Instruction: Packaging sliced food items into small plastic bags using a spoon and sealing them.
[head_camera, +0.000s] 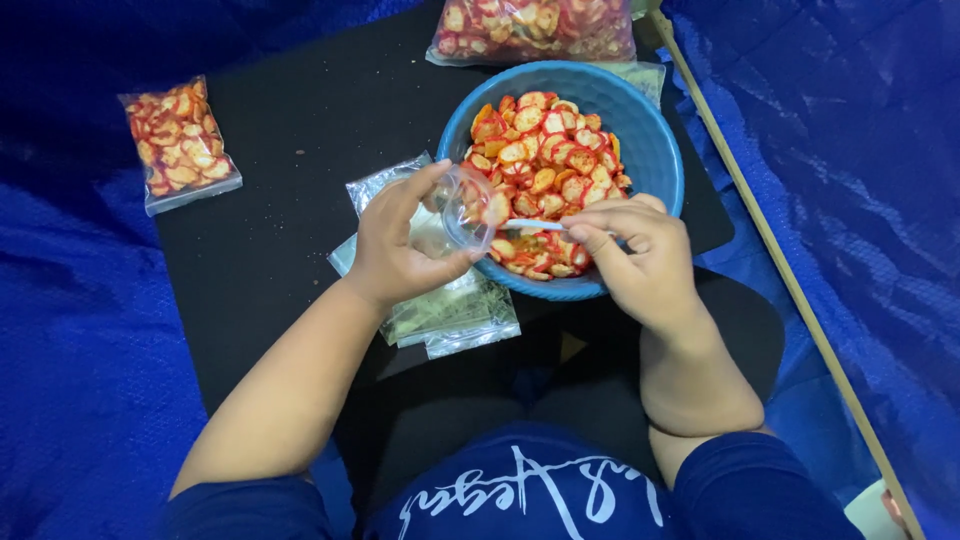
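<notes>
A person seated at a black mat scoops red-edged chips from a blue bowl into a clear bag.

Nearest, the left hand (395, 245) pinches the open mouth of a small clear plastic bag (462, 208), held at the rim of the blue bowl (655, 150). The right hand (640, 255) is closed around a thin white spoon (535, 225) reaching toward the bag. The bag looks light, limp and slippery, best held by its rim; the chips (545, 150) seem brittle. Beneath lie empty bags (450, 310). Farther off sit filled packets, left (180, 145) and top (530, 28).
</notes>
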